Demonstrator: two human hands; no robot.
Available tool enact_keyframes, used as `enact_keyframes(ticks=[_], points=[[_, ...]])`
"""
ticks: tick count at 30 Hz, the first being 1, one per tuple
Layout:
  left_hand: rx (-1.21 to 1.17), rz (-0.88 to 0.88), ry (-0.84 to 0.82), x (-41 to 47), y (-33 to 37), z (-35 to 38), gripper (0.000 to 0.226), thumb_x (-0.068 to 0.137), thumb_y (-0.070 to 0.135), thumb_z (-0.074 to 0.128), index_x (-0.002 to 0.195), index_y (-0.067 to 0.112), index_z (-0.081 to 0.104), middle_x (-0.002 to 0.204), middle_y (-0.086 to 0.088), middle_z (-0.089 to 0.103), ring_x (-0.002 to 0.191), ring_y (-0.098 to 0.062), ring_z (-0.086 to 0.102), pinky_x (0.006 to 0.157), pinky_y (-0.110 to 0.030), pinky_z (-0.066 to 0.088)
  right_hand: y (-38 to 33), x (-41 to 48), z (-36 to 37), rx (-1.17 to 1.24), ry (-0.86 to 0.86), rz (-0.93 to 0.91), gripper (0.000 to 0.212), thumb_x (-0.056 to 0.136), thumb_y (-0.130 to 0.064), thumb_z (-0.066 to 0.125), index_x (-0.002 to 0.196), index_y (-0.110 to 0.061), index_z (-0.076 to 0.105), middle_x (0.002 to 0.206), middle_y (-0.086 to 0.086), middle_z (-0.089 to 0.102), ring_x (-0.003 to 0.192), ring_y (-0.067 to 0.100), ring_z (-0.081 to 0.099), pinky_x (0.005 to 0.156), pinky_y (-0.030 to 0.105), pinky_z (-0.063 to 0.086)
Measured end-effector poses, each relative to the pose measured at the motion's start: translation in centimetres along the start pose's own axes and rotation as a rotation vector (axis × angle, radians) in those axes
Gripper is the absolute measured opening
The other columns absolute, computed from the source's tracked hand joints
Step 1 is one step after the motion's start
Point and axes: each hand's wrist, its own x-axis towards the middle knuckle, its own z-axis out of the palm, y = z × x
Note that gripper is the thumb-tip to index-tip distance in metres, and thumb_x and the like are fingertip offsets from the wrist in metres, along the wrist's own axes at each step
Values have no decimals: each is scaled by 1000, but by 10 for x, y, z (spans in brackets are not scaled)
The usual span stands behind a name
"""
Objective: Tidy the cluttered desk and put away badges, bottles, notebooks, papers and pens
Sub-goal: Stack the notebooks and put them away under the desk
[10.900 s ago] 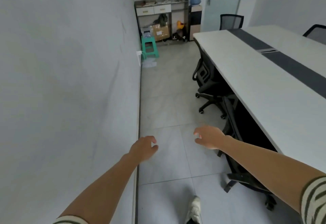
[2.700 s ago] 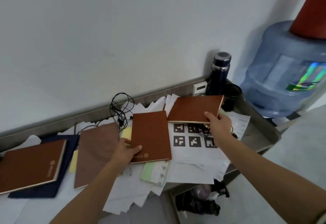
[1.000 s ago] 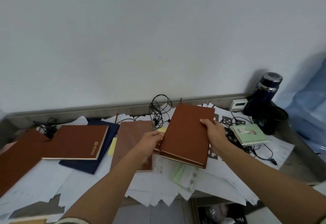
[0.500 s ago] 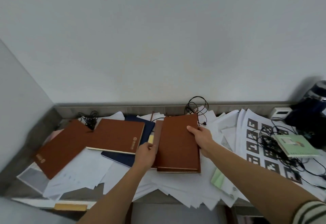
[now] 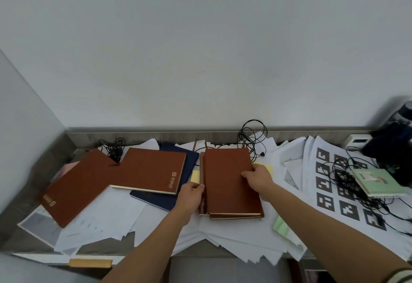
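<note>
Two hands hold one stack of brown hard-cover notebooks [image 5: 229,184] at the middle of the grey wood-grain worktop [image 5: 104,246]; the left hand [image 5: 191,196] grips the stack's left edge with curled fingers; the right hand [image 5: 258,179] clasps the right edge, fingers laid over the top cover. The stack lies flat on a layer of loose white papers [image 5: 104,218] that overhangs the worktop's front edge.

Just left of the stack sits a small yellow sticky note [image 5: 195,176], beside a dark blue flat folder [image 5: 156,199]; a brown notebook with a gold logo [image 5: 151,171] lies on that folder; a second brown notebook [image 5: 75,186], turned at an angle, lies at the far left, its corner meeting the first.

Behind the stack a coil of thin black cable [image 5: 253,137] rests near the back rim. To the right lie a white sheet printed with black square markers [image 5: 323,195]; a tangle of black wire [image 5: 347,180] across it; a pale green spiral-bound notebook [image 5: 379,181]; a small white box [image 5: 359,141]; a dark bottle [image 5: 396,131], partly cut by the frame edge.
</note>
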Motion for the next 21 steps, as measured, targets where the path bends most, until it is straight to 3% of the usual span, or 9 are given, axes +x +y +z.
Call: enact_keyframes(ticks=[7, 11, 15, 18, 21], points=[[-151, -41, -11, -18, 15, 3, 32, 100, 33, 48, 96, 5, 62, 97, -14, 69, 81, -22, 64, 70, -33, 52, -2, -3, -10, 95, -34, 30, 17, 92, -8, 54, 100, -10, 68, 92, 14, 71, 76, 25, 62, 77, 36, 51], [-209, -67, -88, -30, 21, 4, 39, 88, 31, 69, 114, 5, 56, 105, -11, 69, 92, -25, 68, 72, -33, 58, -6, -4, -18, 172, -44, 35, 7, 92, -16, 60, 98, -16, 64, 85, 3, 67, 78, 21, 63, 86, 39, 52], [-271, -87, -149, -45, 21, 5, 39, 88, 20, 70, 118, 4, 52, 110, -15, 67, 96, -27, 68, 68, -33, 58, -10, 1, -26, 302, -34, 124, 23, 88, -28, 69, 98, -9, 64, 96, 10, 66, 91, 29, 63, 90, 42, 52], [-326, -71, -184, -52, 18, -5, 35, 89, 18, 67, 118, 5, 53, 114, -16, 66, 104, -30, 65, 83, -40, 57, -14, -3, -33, 475, -116, 193, 32, 84, -32, 73, 100, -8, 59, 94, 11, 65, 87, 27, 63, 76, 39, 54], [-356, -47, -226, -54, 14, -20, 35, 89, 15, 66, 121, 7, 53, 119, -15, 64, 109, -31, 63, 89, -42, 55, -17, -8, -33, 474, -260, 188, 34, 81, -37, 76, 103, -13, 64, 98, 7, 70, 91, 24, 65, 81, 37, 51]])
